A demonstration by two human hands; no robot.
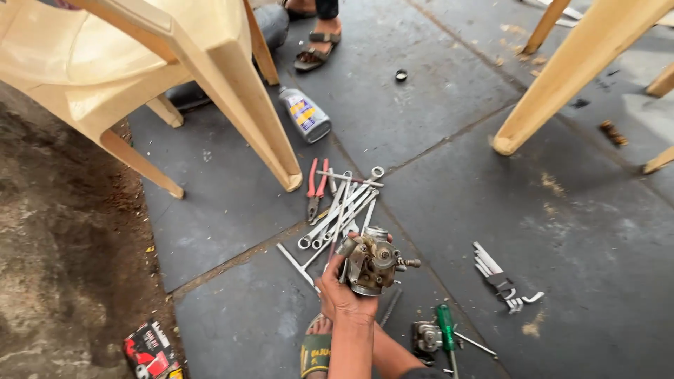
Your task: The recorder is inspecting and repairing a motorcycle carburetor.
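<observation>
Head view: left hand [344,298] closed around carburetor [372,263], raised above spanners [344,207] at 12 o'clock. Brass screw end pointing to 3 o'clock. Right hand hidden; grip impossible to tell. Green screwdriver [446,326] lying at 4 o'clock.

A floor of large dark grey stone slabs [435,119] with gritty joints runs beside a strip of bare brown earth [63,267] on the left, while cream plastic chairs [161,63] stand over it in flat daylight, sawdust scattered near one leg [562,84].
</observation>
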